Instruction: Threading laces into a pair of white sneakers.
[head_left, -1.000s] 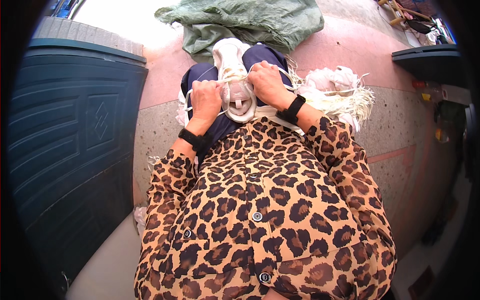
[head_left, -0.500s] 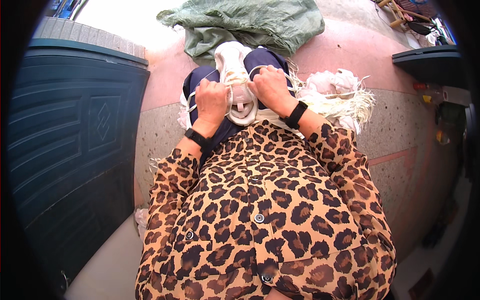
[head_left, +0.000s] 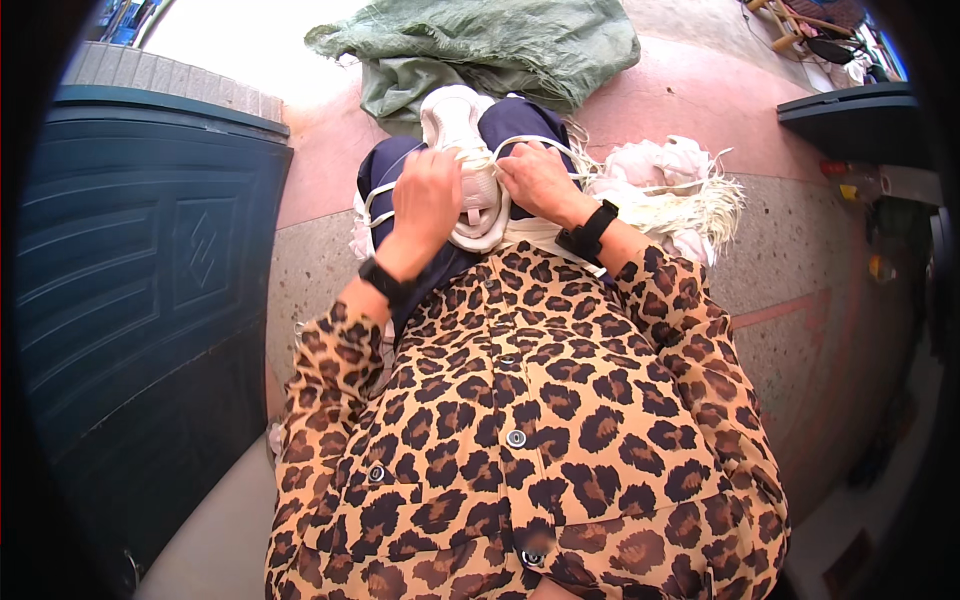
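A white and pale pink sneaker (head_left: 478, 232) rests between my knees, its toe pointing away and its heel opening toward me. A loose cream shoelace (head_left: 532, 138) loops out on both sides, over my dark trousers. My right hand (head_left: 540, 180) is closed on the shoelace at the right edge of the lacing. Across the left edge of the lacing lies my left hand (head_left: 428, 195), slightly blurred, fingers bent together. Its fingertips are turned away, so what they pinch is hidden.
Right of my knee, a bundle of cream laces (head_left: 705, 210) lies beside white and pink shoe pieces (head_left: 655, 160). A green woven sheet (head_left: 500, 50) is spread beyond my feet. A dark blue panelled door (head_left: 150, 230) stands at left, another dark panel (head_left: 850, 115) at right.
My left hand has moved up and inward over the lacing, covering more of the sneaker. My right hand stays nearly in place, and its lace loop stands higher.
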